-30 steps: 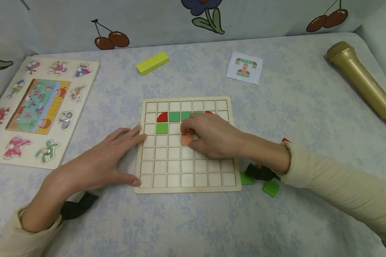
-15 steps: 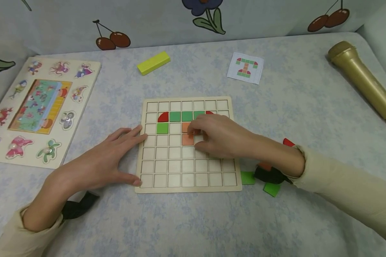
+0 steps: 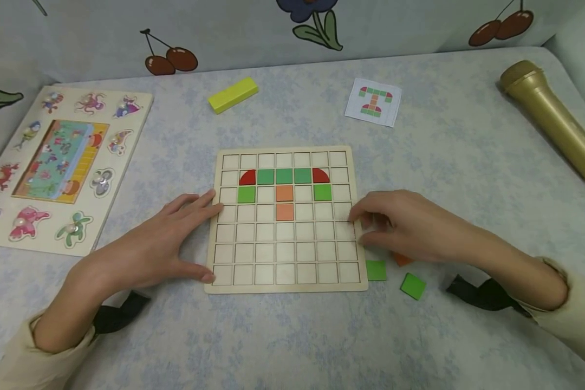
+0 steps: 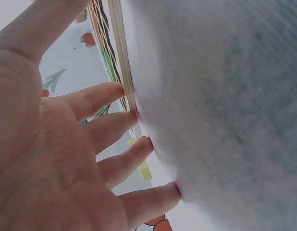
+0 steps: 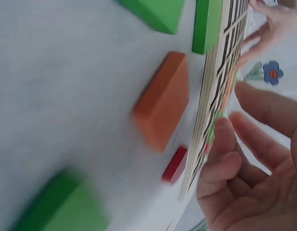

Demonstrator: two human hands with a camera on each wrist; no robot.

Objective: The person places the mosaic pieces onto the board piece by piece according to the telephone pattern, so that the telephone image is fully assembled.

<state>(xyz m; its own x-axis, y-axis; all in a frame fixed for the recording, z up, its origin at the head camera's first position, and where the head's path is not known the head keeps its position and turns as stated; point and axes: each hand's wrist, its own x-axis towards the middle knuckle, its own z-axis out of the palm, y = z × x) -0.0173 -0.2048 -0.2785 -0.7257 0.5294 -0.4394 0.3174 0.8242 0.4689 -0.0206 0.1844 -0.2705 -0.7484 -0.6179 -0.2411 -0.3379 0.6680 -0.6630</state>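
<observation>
A pale wooden grid board point(image 3: 265, 253) lies on the cloth. Red quarter-round pieces point(image 3: 320, 176) end a row of green squares point(image 3: 284, 176) in its second row. Two orange squares point(image 3: 285, 212) sit in a column below, with lighter green squares point(image 3: 323, 192) out to both sides. My left hand point(image 3: 161, 244) is spread, its fingertips touching the board's left edge. Over the right edge hovers my right hand point(image 3: 409, 225), fingers loosely bent around nothing. A loose orange square point(image 5: 163, 103) and a small red piece point(image 5: 175, 164) lie beside the board near that hand.
Loose green squares point(image 3: 413, 286) lie right of the board's lower corner. Behind the board are a yellow block point(image 3: 233, 95) and a pattern card point(image 3: 372, 103). A peg puzzle point(image 3: 122, 187) stands at left, a gold microphone point(image 3: 551, 124) at right.
My right hand has left the middle of the board and moved right to its edge, uncovering the orange squares and the right-hand red and green pieces. My left hand stays put.
</observation>
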